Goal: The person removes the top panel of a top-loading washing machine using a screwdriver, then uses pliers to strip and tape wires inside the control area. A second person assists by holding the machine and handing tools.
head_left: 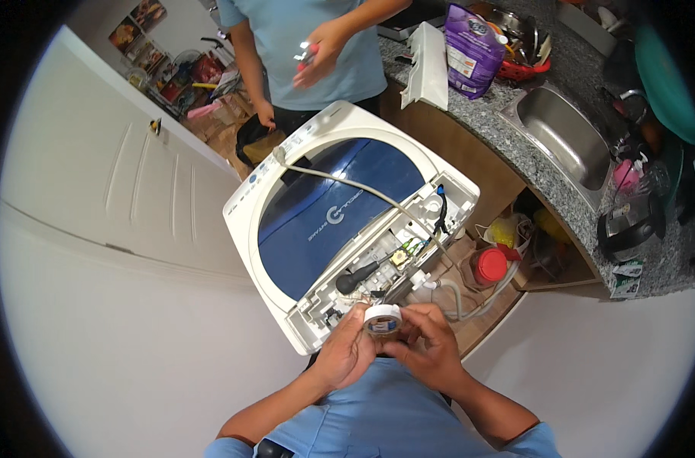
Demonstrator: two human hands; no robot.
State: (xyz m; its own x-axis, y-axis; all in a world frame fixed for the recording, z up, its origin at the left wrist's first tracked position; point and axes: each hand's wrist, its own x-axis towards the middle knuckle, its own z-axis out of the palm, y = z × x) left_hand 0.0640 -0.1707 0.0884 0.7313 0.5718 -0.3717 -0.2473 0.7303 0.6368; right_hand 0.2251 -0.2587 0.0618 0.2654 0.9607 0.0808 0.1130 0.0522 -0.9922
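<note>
A roll of white tape (383,311) is held upright between my two hands, in front of my body. My left hand (344,353) grips its left side with thumb and fingers. Curled at its right edge, the fingers of my right hand (427,342) pinch the roll. Just beyond them stands a white top-loading washing machine (250,221) with a dark blue lid (340,221). Its near panel compartment (317,319) lies uncovered, showing wires, a green and yellow connector (400,258) and a black rounded part (347,283). A grey power cord (347,182) runs across the lid.
Across the machine stands a person (309,53) in light blue, with a red-handled tool (308,58) in one hand. At right are a granite counter (489,126), a sink (565,137), a purple bag (472,53), a long white panel (427,69) and a red-lidded container (489,266). A white door (103,153) stands left.
</note>
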